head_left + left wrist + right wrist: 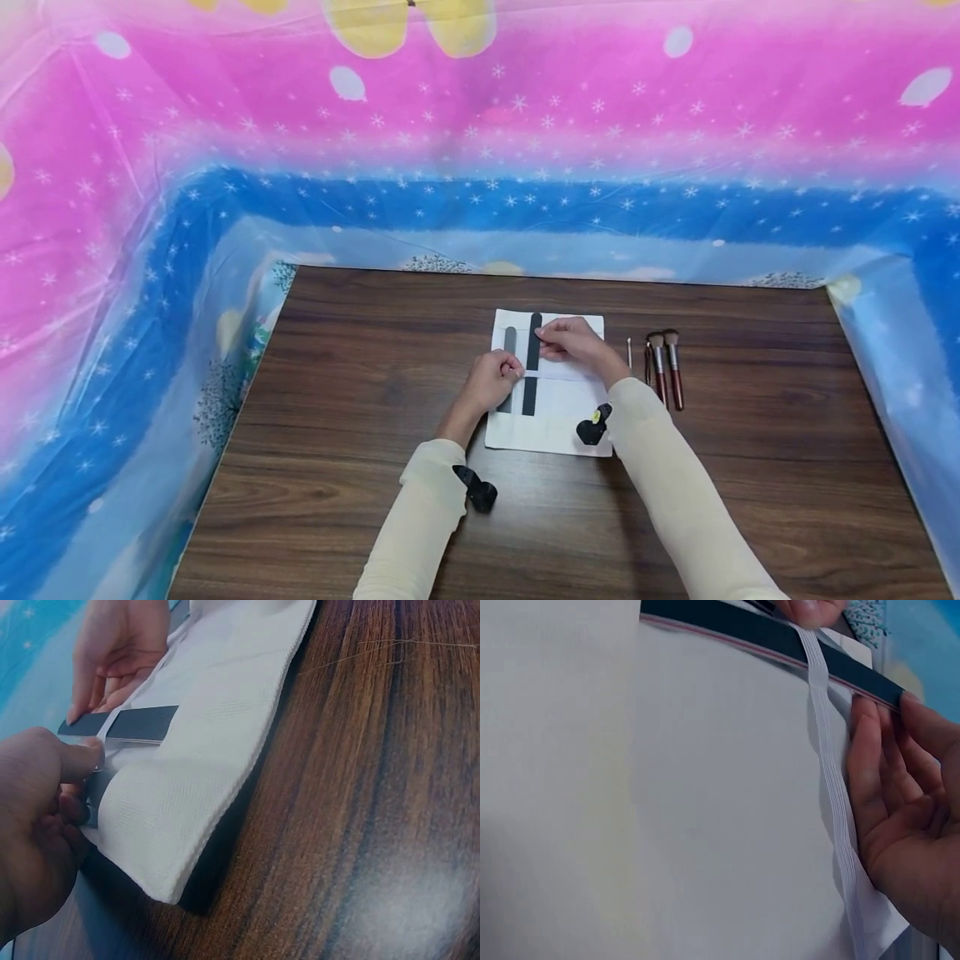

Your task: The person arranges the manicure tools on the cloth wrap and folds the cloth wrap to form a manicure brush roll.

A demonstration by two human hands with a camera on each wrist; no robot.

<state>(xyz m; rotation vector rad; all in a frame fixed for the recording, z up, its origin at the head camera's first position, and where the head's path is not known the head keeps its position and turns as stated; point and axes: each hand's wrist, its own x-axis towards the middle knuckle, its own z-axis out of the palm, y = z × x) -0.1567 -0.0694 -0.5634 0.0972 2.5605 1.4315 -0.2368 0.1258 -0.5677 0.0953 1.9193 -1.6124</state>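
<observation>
A white fabric case [551, 429] lies spread on the table, with a white elastic band [829, 750] running across it. A black nail file [534, 354] passes under the band, and its near end disappears behind a white fabric flap. Near its far end, my right hand [576, 340] pinches this file between thumb and fingers. My left hand [491, 383] pinches the band just beside the file, as the left wrist view shows. Left of it a second, greyer file [510, 340] lies in the case, partly covered by my left hand.
Right of the case lie two makeup brushes [677, 375] with reddish-brown handles and two thin tools [629, 354]. The dark wooden table [360, 358] reaches back to a pink and blue patterned cloth [450, 200] hanging around it.
</observation>
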